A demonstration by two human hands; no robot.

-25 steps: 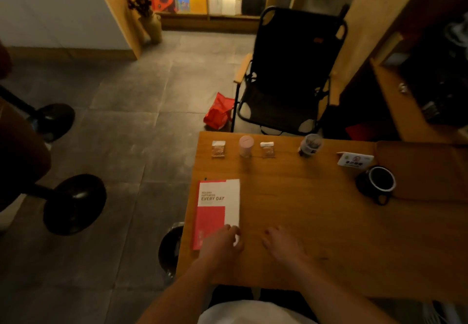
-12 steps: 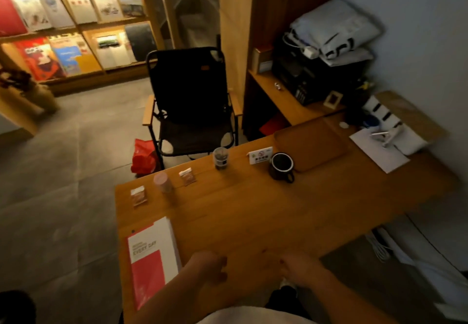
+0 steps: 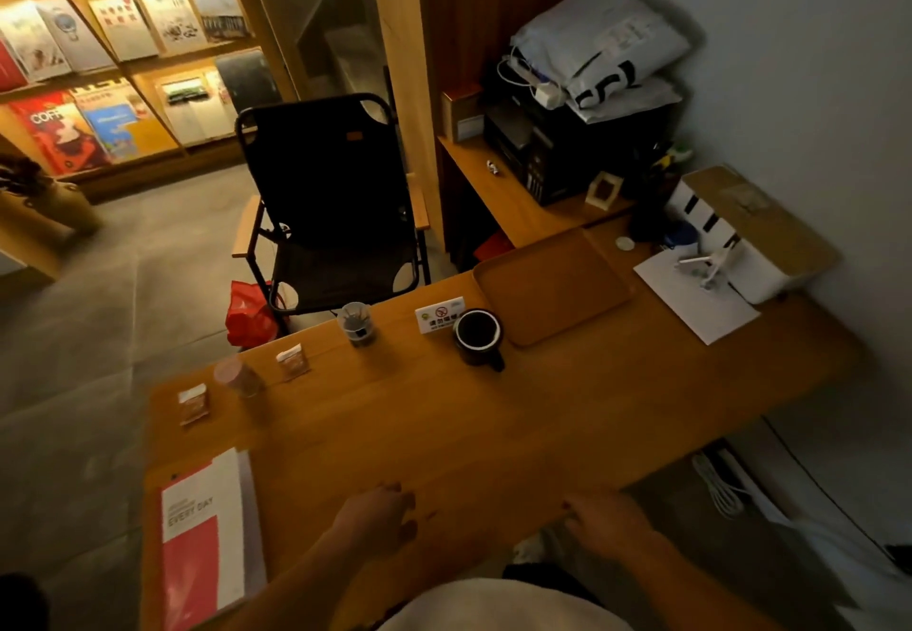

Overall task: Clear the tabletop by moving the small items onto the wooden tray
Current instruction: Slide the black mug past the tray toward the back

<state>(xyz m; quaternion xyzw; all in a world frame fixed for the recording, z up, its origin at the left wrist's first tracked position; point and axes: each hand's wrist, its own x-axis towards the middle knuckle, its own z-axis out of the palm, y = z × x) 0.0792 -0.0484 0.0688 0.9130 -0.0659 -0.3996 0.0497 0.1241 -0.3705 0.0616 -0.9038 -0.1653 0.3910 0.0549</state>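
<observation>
Wooden tabletop (image 3: 493, 433) seen from the head camera: the wooden tray (image 3: 552, 285) lies bare at the far edge, a black mug (image 3: 477, 336) and a small sign card (image 3: 439, 314) just beside its near-left corner. Further left stand a glass jar (image 3: 356, 323), two sachets (image 3: 292, 362) (image 3: 192, 403) and a pink cup (image 3: 236, 376). A red-and-white booklet (image 3: 205, 536) lies near the left hand (image 3: 375, 519), fingers loosely curled and holding nothing; the right hand (image 3: 604, 522) rests at the table's near edge, also holding nothing.
</observation>
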